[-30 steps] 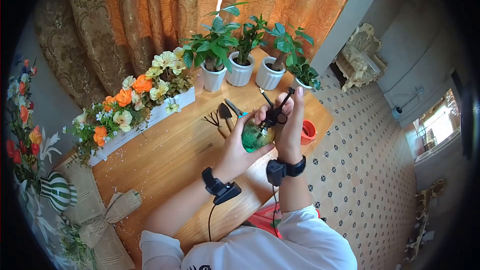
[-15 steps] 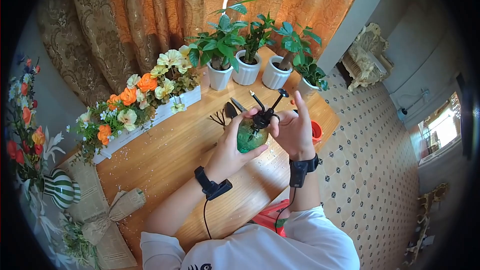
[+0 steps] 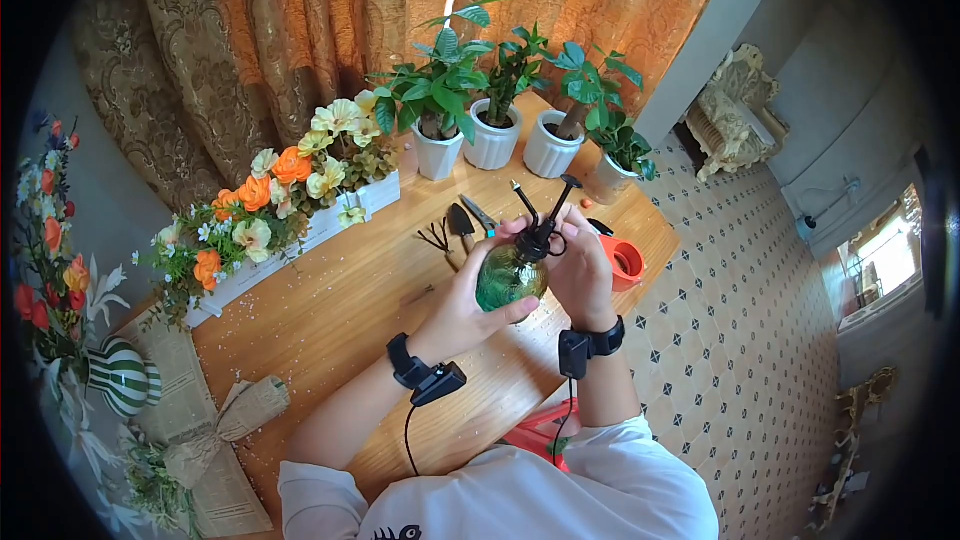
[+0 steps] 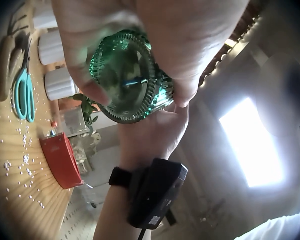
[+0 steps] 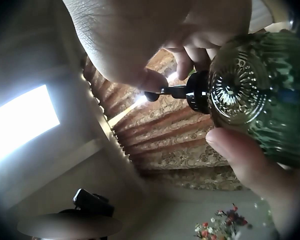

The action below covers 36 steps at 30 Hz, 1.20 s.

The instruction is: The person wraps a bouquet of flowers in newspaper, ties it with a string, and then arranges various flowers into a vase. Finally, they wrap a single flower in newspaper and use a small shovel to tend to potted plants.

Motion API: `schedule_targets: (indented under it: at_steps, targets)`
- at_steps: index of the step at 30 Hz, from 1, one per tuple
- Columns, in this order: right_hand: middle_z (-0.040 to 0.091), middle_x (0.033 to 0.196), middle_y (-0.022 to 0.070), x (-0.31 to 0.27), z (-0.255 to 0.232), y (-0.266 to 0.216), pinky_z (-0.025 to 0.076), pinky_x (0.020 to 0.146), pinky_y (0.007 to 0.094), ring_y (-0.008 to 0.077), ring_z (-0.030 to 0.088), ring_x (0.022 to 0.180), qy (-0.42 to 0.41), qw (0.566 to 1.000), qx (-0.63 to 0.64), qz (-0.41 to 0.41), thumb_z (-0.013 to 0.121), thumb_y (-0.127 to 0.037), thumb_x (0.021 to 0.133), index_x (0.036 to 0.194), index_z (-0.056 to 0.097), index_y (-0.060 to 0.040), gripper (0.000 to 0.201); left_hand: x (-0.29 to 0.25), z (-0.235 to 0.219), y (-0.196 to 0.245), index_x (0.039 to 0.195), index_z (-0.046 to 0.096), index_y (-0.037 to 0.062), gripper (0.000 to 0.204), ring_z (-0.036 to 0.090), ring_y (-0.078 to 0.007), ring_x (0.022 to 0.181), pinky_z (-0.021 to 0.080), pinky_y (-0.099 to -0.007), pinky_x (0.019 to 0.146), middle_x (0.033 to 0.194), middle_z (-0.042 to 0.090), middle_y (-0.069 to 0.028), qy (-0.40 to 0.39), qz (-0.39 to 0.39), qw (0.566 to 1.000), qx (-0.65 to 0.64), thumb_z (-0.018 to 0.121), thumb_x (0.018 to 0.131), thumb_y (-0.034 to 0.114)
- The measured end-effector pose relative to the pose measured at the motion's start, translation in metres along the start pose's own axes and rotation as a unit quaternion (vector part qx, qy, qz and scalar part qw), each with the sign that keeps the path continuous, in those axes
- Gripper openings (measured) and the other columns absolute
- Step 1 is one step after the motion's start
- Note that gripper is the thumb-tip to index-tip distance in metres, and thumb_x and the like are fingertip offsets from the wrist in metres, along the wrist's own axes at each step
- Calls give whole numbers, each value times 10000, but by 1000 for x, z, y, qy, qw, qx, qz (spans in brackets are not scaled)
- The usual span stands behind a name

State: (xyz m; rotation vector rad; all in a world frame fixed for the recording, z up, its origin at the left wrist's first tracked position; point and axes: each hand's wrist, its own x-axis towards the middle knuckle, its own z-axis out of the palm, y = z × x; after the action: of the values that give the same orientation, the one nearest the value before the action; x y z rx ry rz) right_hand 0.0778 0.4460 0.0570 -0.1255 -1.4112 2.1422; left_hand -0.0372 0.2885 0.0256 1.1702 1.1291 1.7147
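A round glass spray bottle, green below and yellowish above, is held up over the table. My left hand grips its body from the side, thumb across the near face. The ribbed green glass base shows in the left wrist view, fingers around it. On top sits a black pump head with a nozzle, a plunger rod and a finger ring. My right hand holds the pump head with curled fingers. In the right wrist view its thumb lies against a black ring beside the collar.
A red container stands by the right table edge. Teal-handled scissors, a small trowel and a hand rake lie beyond the bottle. Several white-potted plants line the back, left of them a flower box. White crumbs dot the wood.
The right hand, raised and spread half a second ago, has come in and curled around the pump head. The left hand has kept its grip and tilted the bottle slightly.
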Motion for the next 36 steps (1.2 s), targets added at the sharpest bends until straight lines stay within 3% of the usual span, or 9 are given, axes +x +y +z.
schedule_targets:
  at_steps: [3, 8, 14, 22, 25, 27, 31, 32, 36]
  targets:
    - [701, 1280, 281, -2, 11, -5, 472, 1153, 461, 369, 673, 1258, -38, 999, 22, -10, 513, -281, 1043, 1296, 521, -21, 362, -1, -3, -2, 1597, 329, -3, 903, 488, -206, 1436, 399, -380, 1209, 1536, 485, -136, 2, 34, 999, 26, 875, 936, 281]
    - [682, 1339, 267, -6, 11, -6, 471, 1148, 437, 323, 657, 1294, -110, 993, 15, -36, 520, -300, 1085, 1438, 476, 13, 474, -3, -5, -3, 1585, 323, -7, 904, 461, -213, 1453, 366, -386, 1228, 1539, 468, -134, -20, 14, 1000, -9, 869, 941, 317]
    - [699, 1321, 189, -7, -7, -8, 447, 1157, 435, 288, 631, 1309, -127, 989, -25, 68, 538, -314, 1061, 1410, 568, 30, 491, 2, -9, -15, 1563, 339, -2, 859, 484, -221, 1424, 392, -397, 1206, 1496, 485, -118, -35, 9, 999, -9, 844, 964, 352]
    - [665, 1129, 114, -12, -37, -3, 450, 1082, 382, 227, 625, 1167, 57, 992, -74, -89, 468, -266, 1028, 1269, 567, -5, 369, 50, 29, -49, 1504, 420, -27, 735, 532, -201, 1371, 421, -361, 1169, 1446, 541, -132, 28, -24, 999, -36, 763, 1027, 414]
    - [618, 1205, 62, -7, -63, -1, 453, 1041, 326, 164, 590, 1152, 94, 974, -142, -147, 532, -168, 1101, 1310, 529, -48, 241, 91, 48, -17, 1573, 443, 3, 710, 518, -165, 1379, 417, -327, 1157, 1466, 569, -86, 0, -103, 992, -72, 626, 1094, 493]
    - [602, 1169, 37, 0, -68, -5, 463, 996, 297, 123, 574, 1095, 159, 951, -197, -179, 551, -146, 1114, 1249, 536, -63, 159, 128, 51, 8, 1553, 554, 44, 798, 548, -181, 1354, 394, -335, 1167, 1432, 612, -56, -103, -163, 981, -33, 543, 1063, 674]
    - [589, 1083, -12, 23, -73, 0, 458, 930, 264, 95, 551, 1001, 143, 953, -175, -200, 585, -129, 1089, 1187, 570, -53, 124, 188, 47, 13, 1253, 707, 175, 733, 595, -137, 1132, 402, -335, 1060, 1216, 682, 2, -140, -198, 970, 32, 549, 964, 830]
    - [589, 1083, -12, 28, -69, 4, 458, 930, 264, 95, 551, 1001, 148, 952, -171, -205, 585, -129, 1089, 1187, 570, -53, 124, 185, 64, 33, 868, 671, 214, 626, 473, -100, 747, 388, -262, 745, 804, 531, 70, -66, -226, 971, 43, 513, 1002, 805]
    - [612, 993, -9, 49, -61, 14, 465, 837, 263, 91, 561, 915, 200, 944, -160, -210, 617, -102, 1031, 1091, 590, -42, 89, 218, 36, 4, 805, 575, 252, 648, 449, -78, 708, 349, -281, 689, 771, 485, 77, -80, -278, 950, 117, 501, 925, 885]
